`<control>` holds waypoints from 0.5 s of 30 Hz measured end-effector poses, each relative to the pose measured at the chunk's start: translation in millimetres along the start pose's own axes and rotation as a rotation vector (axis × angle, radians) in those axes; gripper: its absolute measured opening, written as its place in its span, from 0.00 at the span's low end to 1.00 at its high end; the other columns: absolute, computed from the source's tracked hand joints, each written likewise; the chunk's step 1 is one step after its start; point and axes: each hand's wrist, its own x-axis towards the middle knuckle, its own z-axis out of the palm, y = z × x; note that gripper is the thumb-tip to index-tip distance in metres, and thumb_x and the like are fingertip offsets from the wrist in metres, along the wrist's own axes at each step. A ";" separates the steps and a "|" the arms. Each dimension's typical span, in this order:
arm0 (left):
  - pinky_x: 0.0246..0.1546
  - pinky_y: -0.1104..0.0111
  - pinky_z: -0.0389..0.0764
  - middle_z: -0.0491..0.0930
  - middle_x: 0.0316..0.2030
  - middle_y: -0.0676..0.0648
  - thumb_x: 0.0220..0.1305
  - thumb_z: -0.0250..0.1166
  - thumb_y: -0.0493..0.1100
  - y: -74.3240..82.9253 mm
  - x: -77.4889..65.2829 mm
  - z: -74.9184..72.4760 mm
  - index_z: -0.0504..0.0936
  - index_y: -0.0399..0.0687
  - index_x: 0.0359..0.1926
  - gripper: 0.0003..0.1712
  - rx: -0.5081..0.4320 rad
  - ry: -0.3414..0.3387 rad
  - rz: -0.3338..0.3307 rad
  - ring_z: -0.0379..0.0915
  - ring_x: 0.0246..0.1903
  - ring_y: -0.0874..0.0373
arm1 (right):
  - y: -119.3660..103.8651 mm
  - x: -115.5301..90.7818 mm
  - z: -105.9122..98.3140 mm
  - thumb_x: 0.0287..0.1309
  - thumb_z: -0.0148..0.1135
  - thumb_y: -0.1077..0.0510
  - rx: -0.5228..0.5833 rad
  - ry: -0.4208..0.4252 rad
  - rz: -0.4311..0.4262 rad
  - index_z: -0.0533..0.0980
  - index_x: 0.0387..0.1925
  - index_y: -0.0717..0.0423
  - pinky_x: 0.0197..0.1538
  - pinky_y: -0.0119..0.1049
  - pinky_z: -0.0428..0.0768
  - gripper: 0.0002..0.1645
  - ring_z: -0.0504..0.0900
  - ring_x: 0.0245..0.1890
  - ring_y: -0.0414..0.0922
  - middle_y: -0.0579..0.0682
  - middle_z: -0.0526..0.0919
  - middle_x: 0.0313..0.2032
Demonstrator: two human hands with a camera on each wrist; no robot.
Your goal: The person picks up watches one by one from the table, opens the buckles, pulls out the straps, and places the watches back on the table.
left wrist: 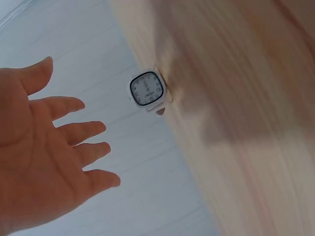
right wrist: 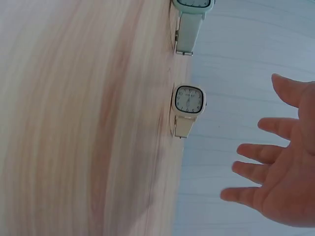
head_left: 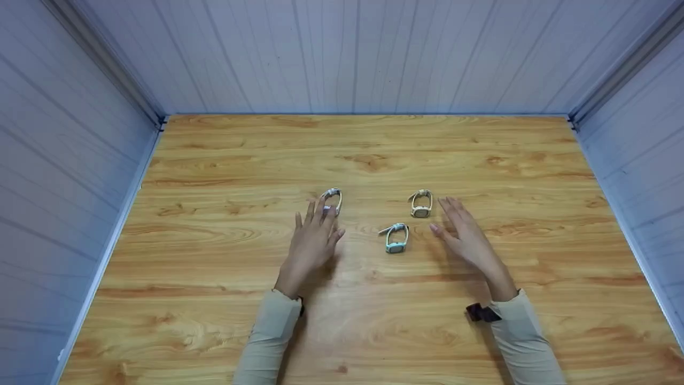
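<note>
Three wristwatches with square faces rest on the wooden table. My left hand (head_left: 311,240) hovers over the lilac-white watch (head_left: 339,201), its fingers spread and partly hiding it. In the left wrist view that watch (left wrist: 146,89) stands beyond the fingertips, which are apart from it. To the right, the cream watch (head_left: 421,212) stands beside the fingertips of my right hand (head_left: 466,235), whose fingers are extended and hold nothing. The mint-green watch (head_left: 396,247) lies nearer the front, between the hands. Both the cream watch (right wrist: 189,100) and the mint-green watch (right wrist: 188,34) show in the right wrist view.
The wood-grain table (head_left: 368,160) is bounded by a white panel wall (head_left: 352,59) at the back and by more panels at the left and right. A dark strap (head_left: 483,313) sits at the right sleeve (head_left: 526,342).
</note>
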 end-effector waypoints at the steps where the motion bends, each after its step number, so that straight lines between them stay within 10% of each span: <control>1: 0.61 0.43 0.44 0.48 0.67 0.36 0.69 0.49 0.51 0.5 1.5 0.9 0.55 0.40 0.68 0.32 -0.036 0.004 0.011 0.39 0.67 0.41 | -1.2 0.1 0.4 0.61 0.55 0.46 0.044 0.007 0.005 0.57 0.65 0.63 0.61 0.61 0.50 0.38 0.51 0.64 0.64 0.67 0.56 0.64; 15: 0.55 0.59 0.68 0.71 0.54 0.35 0.67 0.50 0.36 29.9 18.8 12.2 0.67 0.29 0.58 0.21 -0.522 -0.152 0.026 0.67 0.54 0.48 | -12.6 3.6 16.7 0.64 0.50 0.63 0.578 -0.167 0.161 0.64 0.55 0.79 0.52 0.39 0.73 0.23 0.71 0.53 0.61 0.72 0.70 0.52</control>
